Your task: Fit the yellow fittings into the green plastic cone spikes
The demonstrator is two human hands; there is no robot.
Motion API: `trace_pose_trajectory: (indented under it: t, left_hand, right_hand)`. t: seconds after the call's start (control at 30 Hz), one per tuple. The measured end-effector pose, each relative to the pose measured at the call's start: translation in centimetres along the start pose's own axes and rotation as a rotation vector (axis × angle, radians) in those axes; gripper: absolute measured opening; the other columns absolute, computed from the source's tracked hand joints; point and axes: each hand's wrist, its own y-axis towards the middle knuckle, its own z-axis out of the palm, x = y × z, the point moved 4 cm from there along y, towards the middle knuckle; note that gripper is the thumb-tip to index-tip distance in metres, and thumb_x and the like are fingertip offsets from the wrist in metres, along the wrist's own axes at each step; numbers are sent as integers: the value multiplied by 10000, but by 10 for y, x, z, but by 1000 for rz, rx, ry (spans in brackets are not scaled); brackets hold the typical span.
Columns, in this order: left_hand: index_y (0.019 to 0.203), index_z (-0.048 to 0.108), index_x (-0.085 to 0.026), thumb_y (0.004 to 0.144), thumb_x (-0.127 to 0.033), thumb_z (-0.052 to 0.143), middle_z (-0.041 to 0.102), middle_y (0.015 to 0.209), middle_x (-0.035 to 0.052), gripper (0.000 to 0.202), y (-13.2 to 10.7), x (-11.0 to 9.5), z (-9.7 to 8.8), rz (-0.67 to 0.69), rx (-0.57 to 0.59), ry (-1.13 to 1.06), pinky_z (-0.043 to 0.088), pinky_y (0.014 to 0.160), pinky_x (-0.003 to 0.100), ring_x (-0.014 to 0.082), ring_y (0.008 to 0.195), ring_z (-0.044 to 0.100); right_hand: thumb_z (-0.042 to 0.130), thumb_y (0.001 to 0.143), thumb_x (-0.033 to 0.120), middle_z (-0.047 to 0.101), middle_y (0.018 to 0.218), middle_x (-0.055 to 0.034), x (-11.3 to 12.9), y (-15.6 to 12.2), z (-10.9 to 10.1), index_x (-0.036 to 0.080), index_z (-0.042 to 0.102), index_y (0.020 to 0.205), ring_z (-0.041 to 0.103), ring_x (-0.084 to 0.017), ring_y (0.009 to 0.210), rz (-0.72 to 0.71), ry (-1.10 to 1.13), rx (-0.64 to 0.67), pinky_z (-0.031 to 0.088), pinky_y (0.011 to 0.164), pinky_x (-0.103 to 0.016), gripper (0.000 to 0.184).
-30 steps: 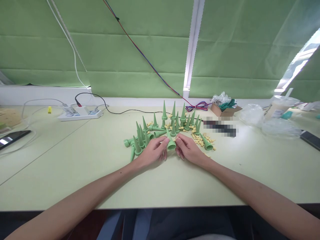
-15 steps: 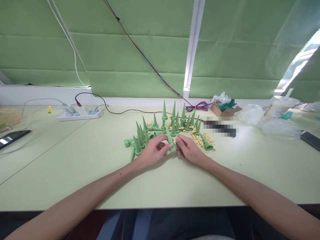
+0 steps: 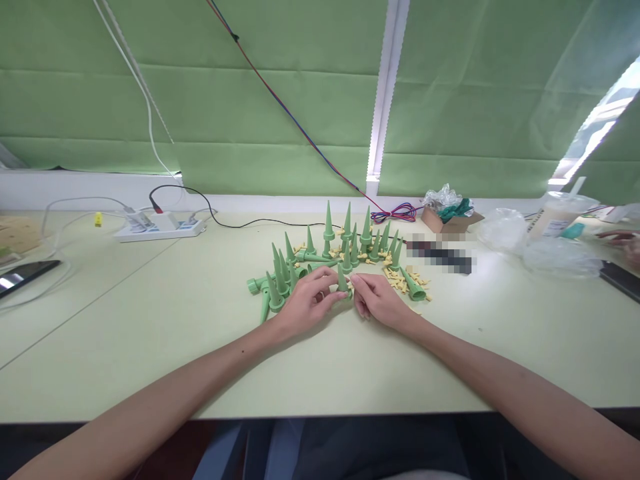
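My left hand (image 3: 309,299) has its thumb and fingers closed around a green plastic cone spike (image 3: 343,283), whose tip points away from me and up. Right beside it, my right hand (image 3: 379,300) is in a pinch at the spike's wide end; whatever sits between its fingertips is too small to make out. Several more green spikes (image 3: 329,223) stand upright just beyond my hands, and others lie on their sides. Small yellow plastic pieces (image 3: 399,283) are scattered among them and heaped to the right, by a spike lying on its side (image 3: 415,287).
Left on the table (image 3: 150,347) are a power strip (image 3: 165,231) and a phone (image 3: 27,273). To the right are a small cardboard box (image 3: 450,223), plastic bags (image 3: 560,257), a cup (image 3: 553,217) and a dark phone (image 3: 620,280). Another person's hand (image 3: 631,245) shows at the right edge.
The spike in my left hand has tipped further away from me and looks shorter. Another person's hand has come into view at the far right.
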Motion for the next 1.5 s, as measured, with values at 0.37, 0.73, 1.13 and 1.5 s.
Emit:
trace_pose_trajectory:
  t: [0.37,0.73,1.13,1.5]
  left_hand:
    - [965,676,-192,965,-279,536,563,1074,60,165,-1,3,1,59,-13,119,464,538,227,66,583,499]
    - [911,582,-171,986,-402,480,618,839,21,263,2,5,-2,-126,-134,45,439,539,234,108,582,535]
    - [662,524,-171,996,-528,403,523,530,-18,503,2,11,2,-183,-5,-40,406,559,254,134,519,529]
    - [754,540,-176,968,-522,469,540,562,-27,413,2,9,1,-227,29,-80,410,503,233,120,492,528]
  right_hand:
    - [355,1035,512,530,473,22,-2,1,-1,197,482,583,485,-103,417,2,-32,-33,421,534,-243,566]
    - [359,1024,551,552,620,26,-3,2,-5,208,478,728,477,-88,388,-19,55,-184,379,431,-246,469]
    - [384,1030,519,495,554,46,0,1,-2,220,483,750,480,-112,410,-55,47,-77,391,475,-263,422]
    - [365,1033,527,472,533,62,-1,-1,-1,220,483,778,459,-107,399,-56,39,-26,376,475,-259,416]
